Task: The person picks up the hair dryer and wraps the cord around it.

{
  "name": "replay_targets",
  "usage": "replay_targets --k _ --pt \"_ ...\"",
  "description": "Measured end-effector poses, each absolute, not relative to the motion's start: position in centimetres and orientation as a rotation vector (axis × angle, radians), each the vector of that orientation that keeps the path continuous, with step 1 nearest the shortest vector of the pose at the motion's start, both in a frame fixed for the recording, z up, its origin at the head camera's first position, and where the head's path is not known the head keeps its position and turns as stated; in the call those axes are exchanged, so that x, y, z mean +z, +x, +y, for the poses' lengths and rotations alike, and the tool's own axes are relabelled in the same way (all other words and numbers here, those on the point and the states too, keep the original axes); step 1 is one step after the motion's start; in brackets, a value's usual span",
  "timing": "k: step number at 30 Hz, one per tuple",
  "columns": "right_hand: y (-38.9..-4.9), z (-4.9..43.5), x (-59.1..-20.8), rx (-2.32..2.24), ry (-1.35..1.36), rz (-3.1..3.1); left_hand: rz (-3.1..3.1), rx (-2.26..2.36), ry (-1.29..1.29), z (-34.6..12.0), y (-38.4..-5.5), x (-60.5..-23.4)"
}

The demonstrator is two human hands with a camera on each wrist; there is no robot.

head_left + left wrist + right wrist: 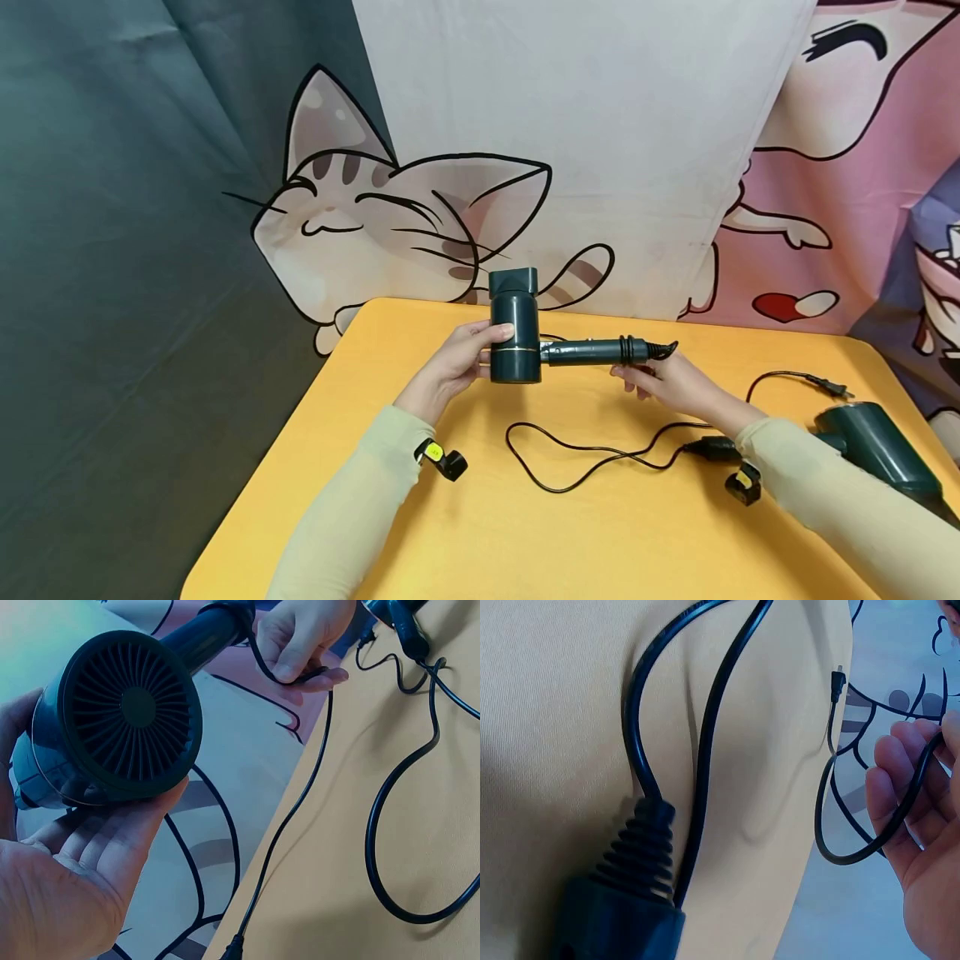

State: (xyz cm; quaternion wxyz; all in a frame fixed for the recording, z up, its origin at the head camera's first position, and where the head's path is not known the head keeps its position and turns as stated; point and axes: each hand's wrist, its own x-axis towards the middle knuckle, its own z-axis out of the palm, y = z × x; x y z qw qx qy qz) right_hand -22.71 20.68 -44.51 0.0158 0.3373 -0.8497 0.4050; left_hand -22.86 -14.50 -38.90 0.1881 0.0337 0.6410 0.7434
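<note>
Fingers of the left hand (453, 360) grip a hair dryer (515, 332) above the desk (570, 550) while those of the right hand (675, 387) pinch its cord (844, 860), best kept lightly taut for neat turns around the handle (585, 352).

Both sleeved arms (348, 508) outstretched forward, left grip (452, 360) cupped, right grip (670, 383) loosely curled.

Glossy, smooth plastic hair dryer (521, 321), finely textured matt tabletop (525, 542), creased cloth backdrop (120, 183).
</note>
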Motion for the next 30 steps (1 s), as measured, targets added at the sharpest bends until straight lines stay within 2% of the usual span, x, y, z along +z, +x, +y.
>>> replay_targets --k 8,17,23,30 --pt "-23.1 21.6 -42.6 1.209 1.099 -2.792 1.812 2.050 0.201 -14.9 -22.6 -39.0" --pt "-24.7 22.3 -39.6 0.798 1.472 -2.685 1.881 1.916 0.315 -15.5 -22.5 -39.0" --pt "-25.5 21.7 -37.2 0.763 1.525 -2.812 1.927 1.831 0.363 -15.4 -22.6 -38.6" --pt "-25.9 20.3 -34.2 0.435 1.593 -2.873 1.974 1.753 0.392 -15.1 -22.9 -38.6"
